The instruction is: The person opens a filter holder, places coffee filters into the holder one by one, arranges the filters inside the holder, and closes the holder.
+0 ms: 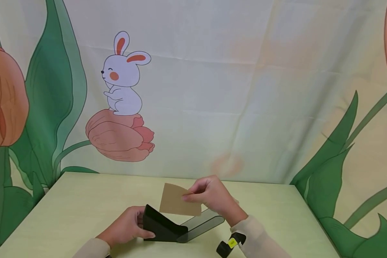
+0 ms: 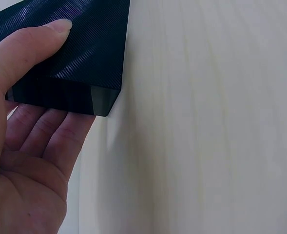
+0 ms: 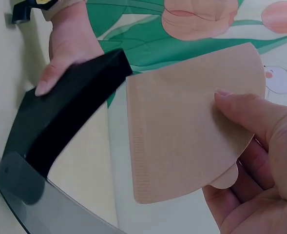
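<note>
The left hand [image 1: 127,226] grasped the rear end of a black wedge-shaped holder [image 1: 162,228], thumb on its ribbed side and fingers on the opposite face, low at the pale counter [image 1: 283,208], though whether it rested there was hard to tell. The right hand [image 1: 214,197] pinched a brown paper sheet [image 1: 176,201], fan-shaped with a crimped edge, between thumb and fingers, and the sheet was in the air near the holder, above its swung-out translucent grey flap [image 1: 207,225], with a printed rabbit [image 1: 125,82] on the backdrop [image 1: 206,89] behind
</note>
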